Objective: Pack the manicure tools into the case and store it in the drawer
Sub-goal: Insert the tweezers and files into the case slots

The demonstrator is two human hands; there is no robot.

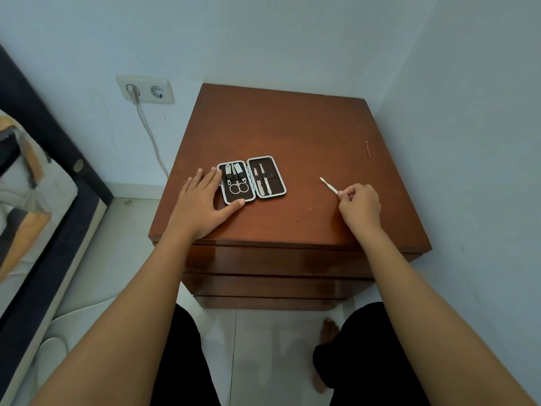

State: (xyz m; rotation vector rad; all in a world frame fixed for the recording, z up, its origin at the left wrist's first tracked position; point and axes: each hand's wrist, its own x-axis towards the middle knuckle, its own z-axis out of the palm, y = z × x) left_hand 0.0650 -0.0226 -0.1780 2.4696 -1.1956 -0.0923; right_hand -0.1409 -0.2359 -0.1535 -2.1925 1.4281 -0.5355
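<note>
- Holding a slim metal tool point(328, 184) by its near end, the right hand point(360, 206) has its fingers point(345, 196) pinched on it, well to the right of the case point(251, 179); the tool's tip points up and left, just above the counter point(292, 127).
- The left hand point(202, 200) lies flat with fingers spread and grasping nothing, touching the case's left edge, thumb along its near corner, apparently steadying it.
- The case lies open like a book near the counter's front left.
- Count, left half: two clippers and one pair of scissors, strapped in. Right half: two slim tools under the band. That makes five packed and one in hand.
- A thin pin-like thing point(368, 149) lies far right on the counter; whether it belongs to the set I cannot tell.
- Judged progress: packing is nearly done. Left to do: slot in the held tool, close the case, open a drawer point(278, 259) and put it inside. All three drawer fronts in view look shut.
</note>
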